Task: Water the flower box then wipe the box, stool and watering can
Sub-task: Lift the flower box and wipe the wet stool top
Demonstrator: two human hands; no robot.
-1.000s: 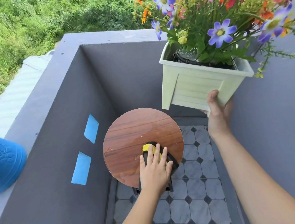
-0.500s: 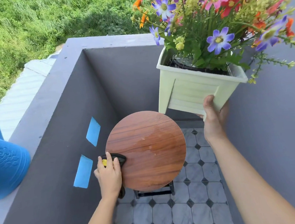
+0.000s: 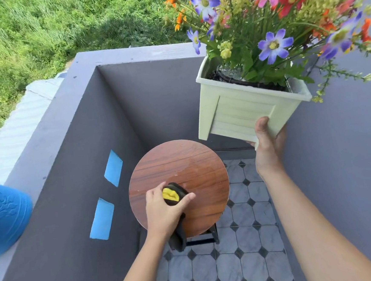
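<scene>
Up in the air, the pale green flower box (image 3: 242, 111) hangs tilted above the far right edge of the round wooden stool (image 3: 189, 173), the right hand (image 3: 267, 147) with fingers clamped on its lower corner. On the stool's near left part, the left hand (image 3: 163, 210) has its fingers closed around a black-and-yellow cloth (image 3: 173, 194), beside a wet patch. Left, on the grey wall ledge (image 3: 52, 124), stands the blue watering can (image 3: 3, 212).

Your round wooden stool (image 3: 189, 166) stands on the tiled floor (image 3: 245, 268), wet patch showing, black-and-yellow cloth (image 3: 173, 194) pressed on its top.
</scene>
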